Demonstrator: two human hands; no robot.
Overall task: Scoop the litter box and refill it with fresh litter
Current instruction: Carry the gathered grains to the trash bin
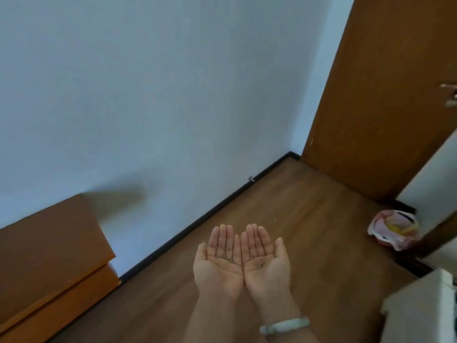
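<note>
Around you: a pale wall (148, 95) fills the upper left of the frame, with a black skirting strip (210, 214) running along its foot down to a brown wooden floor (321, 206). A brown door (385, 95) stands at the upper right, its metal handle (450, 95) cut by the frame edge. At the lower left, a brown wooden cabinet (49, 256) sits against the wall. Nothing stands between your hands and the floor beyond them.

Containers: at the right edge, near the foot of the door, sits a bin lined with a pink and white plastic bag (395, 230); something yellowish shows inside, too blurred to identify. In the lower right corner, a white boxy object (420, 310) is cut off by the frame; you cannot tell whether it is the litter box.

Hands: your left hand (218, 261) and right hand (265, 262) are held out low in the centre, palms up, fingers straight, little-finger edges touching to form a shallow cup. A few small dark grains (228, 258) lie on both palms. A pale bracelet (284, 325) circles your right wrist.
</note>
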